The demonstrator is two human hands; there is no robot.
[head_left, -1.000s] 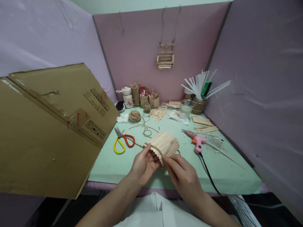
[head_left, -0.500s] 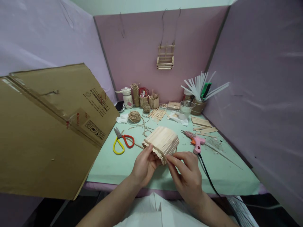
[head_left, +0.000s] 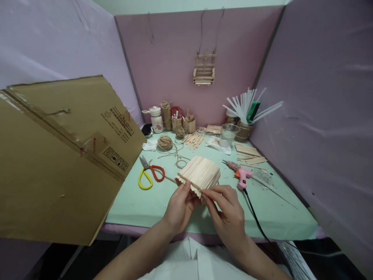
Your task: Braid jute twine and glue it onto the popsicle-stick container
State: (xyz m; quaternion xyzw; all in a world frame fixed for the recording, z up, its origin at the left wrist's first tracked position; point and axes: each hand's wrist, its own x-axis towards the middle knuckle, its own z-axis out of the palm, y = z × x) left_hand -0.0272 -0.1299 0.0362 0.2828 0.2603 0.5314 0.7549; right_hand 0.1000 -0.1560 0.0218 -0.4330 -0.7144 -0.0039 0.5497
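Observation:
A pale container built of popsicle sticks lies tilted on its side over the near part of the table. My left hand grips its scalloped near edge, with the thumb on top and the fingers under it. Along that edge runs a strand of jute twine, its tail trailing off left towards the scissors. My right hand pinches the twine at the container's near right corner between thumb and fingertips. Left of the container lie open scissors with one yellow and one red handle. A pink glue gun rests to the right.
A large cardboard sheet leans over the table's left side. Behind are a twine ball, loose popsicle sticks, a clear plastic bowl and a pot of glue sticks. The glue gun's black cord runs over the front edge.
My right hand has shifted slightly left along the container's edge, its fingertips still on the twine. My left hand keeps its hold, and the container stays nearly in place.

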